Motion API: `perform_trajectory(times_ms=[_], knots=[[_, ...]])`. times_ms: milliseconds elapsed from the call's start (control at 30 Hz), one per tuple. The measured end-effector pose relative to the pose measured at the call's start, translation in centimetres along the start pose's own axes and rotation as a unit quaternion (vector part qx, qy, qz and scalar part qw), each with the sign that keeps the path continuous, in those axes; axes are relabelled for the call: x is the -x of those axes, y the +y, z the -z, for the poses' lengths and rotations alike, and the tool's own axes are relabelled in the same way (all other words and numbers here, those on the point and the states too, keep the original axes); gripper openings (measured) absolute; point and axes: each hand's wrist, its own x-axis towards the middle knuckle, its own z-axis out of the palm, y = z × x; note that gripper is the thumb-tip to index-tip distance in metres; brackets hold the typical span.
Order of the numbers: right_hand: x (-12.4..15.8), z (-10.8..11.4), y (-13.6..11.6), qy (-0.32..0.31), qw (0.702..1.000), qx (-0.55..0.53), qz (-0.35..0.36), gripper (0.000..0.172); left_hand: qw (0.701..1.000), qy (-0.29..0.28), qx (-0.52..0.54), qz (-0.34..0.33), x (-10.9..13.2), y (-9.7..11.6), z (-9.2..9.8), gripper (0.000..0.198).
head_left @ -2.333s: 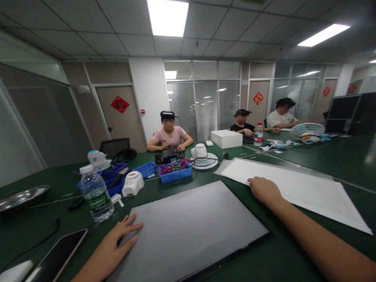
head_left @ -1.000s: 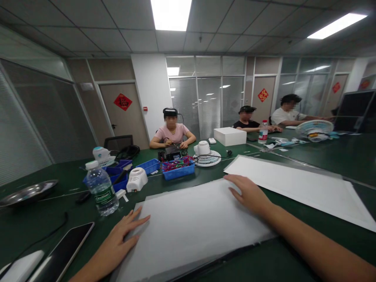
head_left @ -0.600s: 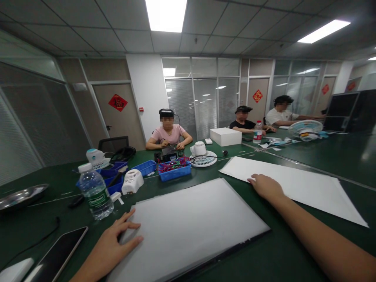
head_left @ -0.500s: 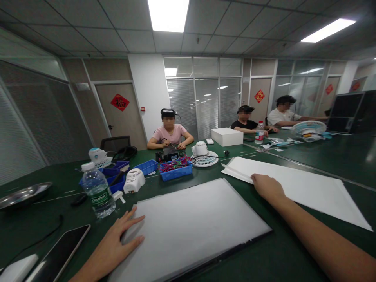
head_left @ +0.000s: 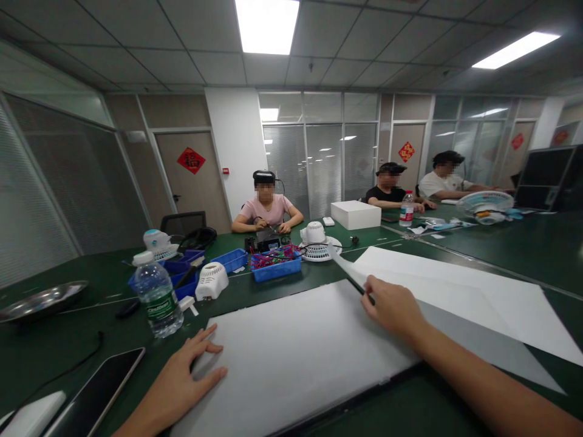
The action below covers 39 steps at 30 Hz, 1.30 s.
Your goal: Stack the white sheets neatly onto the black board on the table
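A flat, whitish panel with a dark edge (head_left: 291, 352) lies on the green table in front of me. My left hand (head_left: 184, 370) rests at its left side, fingers spread over the edge. My right hand (head_left: 394, 312) pinches the near edge of a thin translucent sheet (head_left: 492, 343) above the panel's right side. That sheet's far-left corner curls upward, and it partly overlaps white sheets (head_left: 519, 297) lying to the right. How many sheets lie there I cannot tell.
A water bottle (head_left: 157, 297), a phone-like dark slab (head_left: 98, 388) and a white fan part (head_left: 212, 280) stand left. Beyond are a blue bin of wires (head_left: 277, 267), a fan (head_left: 316, 243) and a white box (head_left: 355, 214). Several people sit across the table.
My right hand has moved left toward the panel, drawing the translucent sheet off the white sheets with it. My left hand stays at the panel's left edge.
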Motion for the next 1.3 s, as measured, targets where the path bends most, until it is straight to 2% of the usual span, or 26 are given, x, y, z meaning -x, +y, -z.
perform_trajectory(times_ms=[67,133,233,300,433,567,633,700,733,800,867,933,1033,1100,1200,1300], knots=[[1.2,0.5,-2.6,-0.017,0.995,-0.026,0.093,0.019,1.0,-0.007,0.01,-0.005,0.0,0.0,0.1,0.04],[2.6,0.9,-5.1,-0.042,0.978,-0.052,0.196,0.015,1.0,-0.017,0.025,-0.01,0.1,0.1,0.2,0.042],[4.3,1.0,-7.9,-0.078,0.924,-0.108,0.359,0.013,0.998,-0.021,0.055,-0.007,0.2,0.2,0.5,0.045],[5.1,0.8,-9.0,-0.091,0.885,-0.163,0.426,0.017,0.997,-0.018,0.07,0.006,0.2,0.3,0.7,0.049],[5.8,1.1,-9.8,-0.119,0.84,-0.265,0.458,0.036,0.997,-0.003,0.072,0.014,0.2,0.3,0.8,0.055],[6.1,2.9,-10.4,-0.189,0.795,-0.301,0.493,0.044,0.999,0.008,0.045,-0.002,0.1,0.0,0.5,0.062],[5.9,3.4,-10.4,-0.2,0.785,-0.301,0.503,0.048,0.999,0.006,0.04,-0.011,0.0,-0.2,0.3,0.062],[5.2,3.1,-9.5,-0.163,0.797,-0.292,0.503,0.051,0.999,-0.003,0.043,-0.017,-0.1,-0.4,0.3,0.059],[4.6,2.5,-8.7,-0.129,0.814,-0.282,0.491,0.05,0.999,-0.009,0.045,-0.019,-0.1,-0.5,0.2,0.056],[2.8,0.7,-5.9,-0.05,0.869,-0.244,0.427,0.042,0.998,-0.021,0.047,-0.023,-0.2,-0.8,0.2,0.052],[0.6,-1.3,-1.9,0.004,0.941,-0.174,0.29,0.04,0.998,-0.025,0.048,-0.028,-0.2,-1.0,0.1,0.051],[-1.2,-3.2,2.7,-0.003,0.991,-0.065,0.12,0.045,0.998,-0.024,0.048,-0.03,-0.2,-1.1,0.1,0.053],[-2.4,-4.8,8.5,-0.023,0.999,-0.023,-0.019,0.058,0.998,-0.02,0.045,-0.027,-0.1,-1.1,0.1,0.053],[-2.4,-5.3,10.8,-0.048,0.996,-0.016,-0.075,0.059,0.999,-0.019,0.041,-0.024,0.0,-1.0,0.2,0.053],[-2.1,-5.3,11.6,-0.084,0.99,-0.006,-0.113,0.046,0.999,-0.019,0.033,-0.014,0.1,-0.7,0.4,0.056],[-2.0,-4.5,10.1,-0.085,0.987,0.018,-0.133,0.034,0.999,-0.021,0.028,-0.007,0.1,-0.7,0.5,0.058]])
